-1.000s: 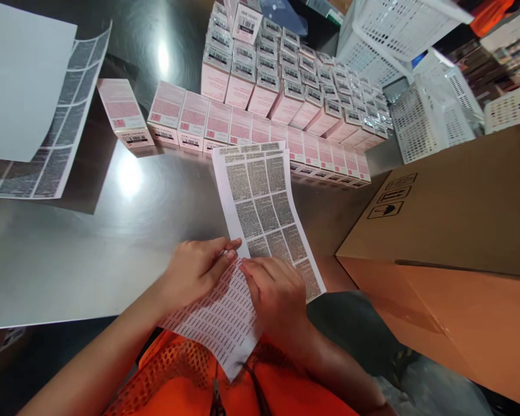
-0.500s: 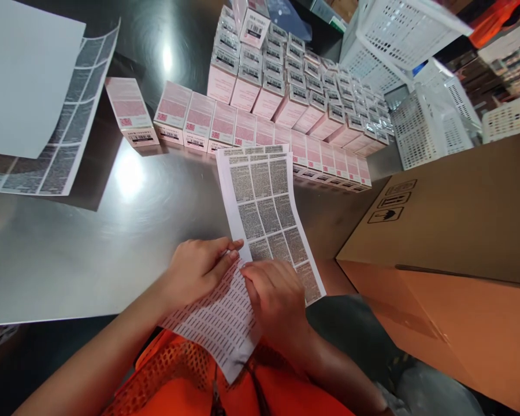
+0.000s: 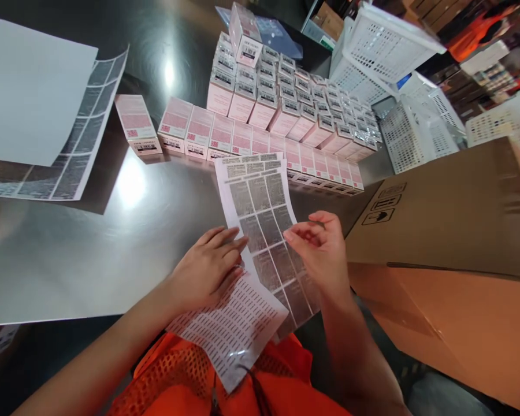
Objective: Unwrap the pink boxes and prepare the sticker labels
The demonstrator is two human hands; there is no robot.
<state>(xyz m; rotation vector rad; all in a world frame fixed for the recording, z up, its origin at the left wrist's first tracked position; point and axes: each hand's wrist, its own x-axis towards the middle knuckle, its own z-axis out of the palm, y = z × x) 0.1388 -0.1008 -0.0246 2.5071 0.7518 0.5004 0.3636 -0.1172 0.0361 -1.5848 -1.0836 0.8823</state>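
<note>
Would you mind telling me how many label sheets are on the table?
2, perhaps more beneath. One label sheet lies under the left hand, beside the right hand; another sheet lies far left, partly covered by white paper.

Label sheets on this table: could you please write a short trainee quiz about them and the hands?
1. True or false: the left hand presses flat on the label sheet.
2. Is the right hand A) lifted off that sheet, fingertips pinched, or B) gripping the carton?
3. What stands in rows behind the sheet?

Key:
1. True.
2. A; whether it pinches a peeled label cannot be told.
3. Pink boxes, many with barcodes on the end.
</note>
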